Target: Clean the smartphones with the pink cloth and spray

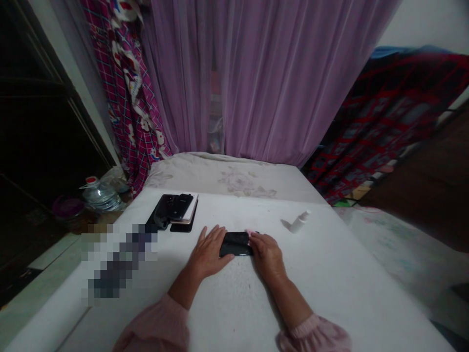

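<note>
A black smartphone (pixel 237 245) lies flat and crosswise on the white-covered table before me. My left hand (pixel 209 252) grips its left end, with the thumb at the near edge and the fingers at the far edge. Over the right end is my right hand (pixel 268 255), its bent fingers pressing a small pink cloth (pixel 250 233) against the phone. Most of the cloth is hidden under those fingers. To the right of my right hand, a small white bottle (pixel 299 223) stands on the table.
Several phones and dark cases (pixel 179 210) are piled at the back left of the table. A pixelated patch (pixel 120 261) covers something at the left edge. Purple curtains (pixel 264 78) hang behind the table, and a large water bottle (pixel 100 194) stands off to the left.
</note>
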Demonstrator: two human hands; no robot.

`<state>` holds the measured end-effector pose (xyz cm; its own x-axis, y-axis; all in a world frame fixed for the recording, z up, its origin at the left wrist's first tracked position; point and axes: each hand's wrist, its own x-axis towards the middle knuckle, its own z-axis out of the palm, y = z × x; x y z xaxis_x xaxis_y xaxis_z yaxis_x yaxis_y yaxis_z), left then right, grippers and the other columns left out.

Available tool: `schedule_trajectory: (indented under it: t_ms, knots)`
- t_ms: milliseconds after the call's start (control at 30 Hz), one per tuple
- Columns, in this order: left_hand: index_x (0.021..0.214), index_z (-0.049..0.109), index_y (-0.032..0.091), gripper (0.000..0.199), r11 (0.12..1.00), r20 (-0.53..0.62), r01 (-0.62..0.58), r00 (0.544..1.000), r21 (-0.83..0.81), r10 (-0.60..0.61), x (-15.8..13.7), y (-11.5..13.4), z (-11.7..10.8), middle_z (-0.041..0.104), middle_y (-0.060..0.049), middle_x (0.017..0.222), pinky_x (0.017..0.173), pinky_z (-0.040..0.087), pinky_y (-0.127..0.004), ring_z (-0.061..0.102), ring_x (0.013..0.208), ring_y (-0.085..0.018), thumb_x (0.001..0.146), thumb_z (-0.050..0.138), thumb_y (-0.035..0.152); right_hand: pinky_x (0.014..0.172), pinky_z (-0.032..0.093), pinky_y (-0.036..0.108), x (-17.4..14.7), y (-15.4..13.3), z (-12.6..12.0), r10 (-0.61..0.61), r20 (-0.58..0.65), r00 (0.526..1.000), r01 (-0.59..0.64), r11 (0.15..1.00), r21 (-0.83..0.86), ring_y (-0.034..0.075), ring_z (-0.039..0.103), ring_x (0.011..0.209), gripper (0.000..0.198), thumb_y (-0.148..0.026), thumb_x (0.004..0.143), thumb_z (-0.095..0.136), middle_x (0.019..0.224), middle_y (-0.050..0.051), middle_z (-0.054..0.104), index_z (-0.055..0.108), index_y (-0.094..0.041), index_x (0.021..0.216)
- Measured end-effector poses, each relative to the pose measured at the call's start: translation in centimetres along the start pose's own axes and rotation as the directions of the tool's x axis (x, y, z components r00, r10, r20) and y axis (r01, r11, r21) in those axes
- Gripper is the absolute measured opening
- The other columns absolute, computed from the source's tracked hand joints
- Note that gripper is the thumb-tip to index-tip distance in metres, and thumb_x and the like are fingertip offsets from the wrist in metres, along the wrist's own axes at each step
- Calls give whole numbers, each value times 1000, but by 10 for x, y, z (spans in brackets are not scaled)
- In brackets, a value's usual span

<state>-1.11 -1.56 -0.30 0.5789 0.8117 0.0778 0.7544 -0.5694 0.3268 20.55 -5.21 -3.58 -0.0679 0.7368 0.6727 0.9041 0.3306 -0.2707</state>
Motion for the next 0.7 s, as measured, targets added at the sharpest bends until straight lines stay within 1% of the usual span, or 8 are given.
schedule_trajectory:
  t_ms: [100, 167, 267, 400, 467, 533, 633, 700]
  knots:
    - [142, 35, 17, 65, 1000, -18, -13, 1000, 1, 13, 0, 0, 1, 42, -12, 148, 118, 11, -51, 29, 142, -26, 87, 53, 46, 87, 53, 37, 0, -18, 2, -83, 23, 996, 80, 993, 90, 20, 66, 96, 20, -16, 89, 54, 106, 9, 72, 71, -20, 99]
    - [143, 36, 17, 65, 1000, -8, -12, 1000, 3, 12, 0, 0, 0, 41, -12, 149, 118, 11, -51, 29, 142, -26, 87, 53, 45, 88, 52, 38, -1, -22, -1, -99, 47, 994, 93, 988, 127, 21, 66, 99, 21, -16, 89, 54, 109, 9, 72, 70, -21, 101]
    - [142, 36, 16, 66, 1000, 5, -1, 1000, 4, 1, 0, 1, -2, 40, -12, 149, 118, 11, -51, 29, 142, -26, 86, 55, 45, 88, 53, 39, -5, -11, -9, -67, 69, 995, 58, 990, 126, 21, 66, 98, 20, -18, 90, 54, 110, 9, 72, 71, -22, 101]
    - [142, 36, 16, 66, 1000, 3, -10, 1000, -2, 10, 0, 0, -2, 41, -12, 149, 118, 11, -52, 29, 142, -27, 86, 55, 45, 80, 55, 38, -11, 12, -18, 42, 26, 999, -42, 999, -2, 22, 68, 88, 22, -20, 90, 52, 100, 9, 74, 73, -21, 95]
    - [142, 36, 15, 66, 1000, 0, -10, 1000, -2, 10, 0, 0, -1, 41, -13, 149, 118, 11, -52, 29, 142, -27, 86, 55, 45, 78, 55, 38, -11, 13, -18, 56, 5, 998, -56, 998, -42, 23, 68, 86, 22, -19, 90, 52, 97, 10, 74, 73, -19, 94]
    - [142, 37, 15, 65, 1000, -15, -7, 1000, -1, 7, 0, 0, 0, 42, -13, 148, 118, 11, -52, 30, 141, -27, 86, 55, 45, 80, 55, 39, -11, 5, -16, 9, 12, 1000, -9, 1000, -12, 23, 68, 89, 21, -18, 89, 53, 101, 10, 73, 73, -19, 96]
    - [141, 38, 16, 66, 1000, -33, -4, 999, 0, 4, 0, -1, 2, 43, -13, 148, 118, 12, -51, 31, 141, -26, 85, 55, 46, 87, 53, 40, -10, -16, -12, -111, 53, 992, 106, 990, 88, 22, 66, 98, 22, -16, 89, 54, 110, 10, 71, 70, -21, 103]
    - [141, 37, 15, 67, 1000, -34, 1, 999, 0, -1, 0, 0, 2, 43, -13, 148, 118, 12, -51, 31, 141, -26, 85, 56, 46, 90, 52, 41, -9, -25, -12, -148, 72, 986, 138, 983, 123, 21, 65, 100, 22, -16, 90, 53, 111, 9, 71, 69, -21, 106]
